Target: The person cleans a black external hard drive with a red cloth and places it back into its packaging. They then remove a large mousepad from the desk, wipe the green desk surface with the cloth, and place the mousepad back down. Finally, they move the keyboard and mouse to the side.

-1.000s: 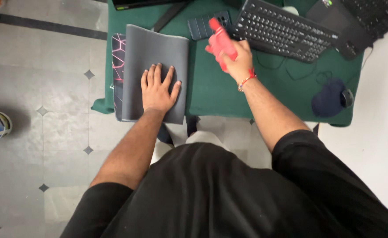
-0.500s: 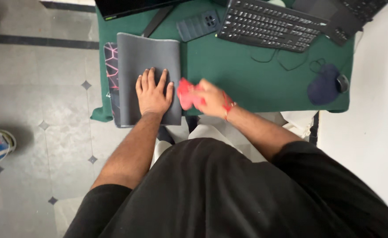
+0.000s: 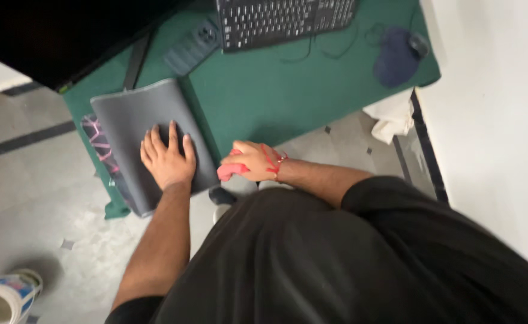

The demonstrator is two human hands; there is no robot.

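My left hand (image 3: 166,158) lies flat, fingers spread, on a folded grey mat (image 3: 136,123) at the left end of a green-covered table (image 3: 264,102). The mat's patterned underside (image 3: 99,147), dark with pink lines, shows along its left edge. My right hand (image 3: 250,161) is closed around a red cloth (image 3: 228,171) at the table's front edge, just right of the mat. A red thread band circles that wrist.
A black keyboard (image 3: 285,19), a dark phone (image 3: 192,45) and a dark blue mouse pad with a mouse (image 3: 399,48) lie on the table. A black monitor (image 3: 54,36) fills the upper left. A white wall (image 3: 492,108) stands to the right. A can (image 3: 3,297) sits on the tiled floor.
My right hand has swept the red cloth from beside the keyboard back to the table's front edge. My left hand has stayed on the mat. The view has tilted and shifted.
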